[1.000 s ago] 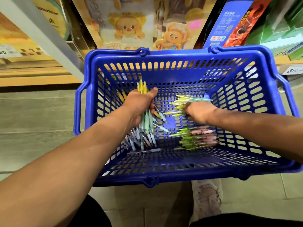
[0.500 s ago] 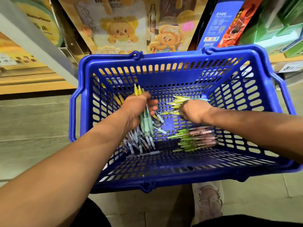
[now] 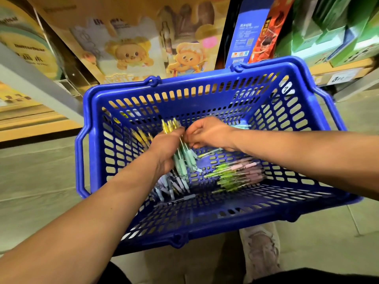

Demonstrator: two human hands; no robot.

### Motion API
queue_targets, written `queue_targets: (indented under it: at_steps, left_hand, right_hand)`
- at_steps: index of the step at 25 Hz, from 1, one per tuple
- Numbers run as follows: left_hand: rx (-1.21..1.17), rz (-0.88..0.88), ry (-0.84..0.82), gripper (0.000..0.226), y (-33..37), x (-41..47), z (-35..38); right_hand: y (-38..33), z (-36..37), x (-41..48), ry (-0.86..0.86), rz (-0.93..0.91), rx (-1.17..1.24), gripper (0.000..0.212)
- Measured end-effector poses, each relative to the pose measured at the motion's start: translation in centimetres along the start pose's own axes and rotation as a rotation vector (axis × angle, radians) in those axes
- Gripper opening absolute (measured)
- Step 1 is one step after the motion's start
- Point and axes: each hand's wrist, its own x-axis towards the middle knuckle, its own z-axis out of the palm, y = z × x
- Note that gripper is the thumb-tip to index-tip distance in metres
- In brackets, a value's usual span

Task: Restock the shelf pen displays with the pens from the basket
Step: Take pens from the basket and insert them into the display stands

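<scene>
A blue plastic basket (image 3: 303, 117) stands on the floor in front of me. Inside it my left hand (image 3: 166, 148) grips a bundle of pens (image 3: 181, 158) with yellow tops and mint-green barrels. My right hand (image 3: 209, 133) sits just right of the bundle, fingers curled, its fingertips at the pens near the top of the bundle. A pile of pens with green and pink parts (image 3: 238, 174) lies on the basket floor at the right. Pale lilac and blue pens (image 3: 170, 186) lie below my left hand.
Shelves rise behind the basket, with a cartoon-bear display card (image 3: 131, 54), a blue box (image 3: 244, 37), a red box (image 3: 266, 33) and green boxes (image 3: 332, 37). A grey shelf edge (image 3: 37, 85) slants at the left. My shoe (image 3: 260, 251) is under the basket's near rim.
My right hand has left the pens at the basket's back right and moved left to the bundle in my left hand. The view has tilted and shifted.
</scene>
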Motion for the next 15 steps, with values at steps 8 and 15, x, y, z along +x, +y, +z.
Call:
queue_targets:
  at_steps: [8,15]
  left_hand:
    - [-0.023,0.036,0.040,0.039,0.7,-0.2,-0.9]
    - [-0.008,0.023,0.035,0.011,1.1,-0.3,-2.2]
  right_hand:
    - [2.2,-1.7,0.8,0.053,-0.005,-0.519,0.012]
    - [6.4,-3.5,1.6,-0.254,-0.046,-1.600,0.046]
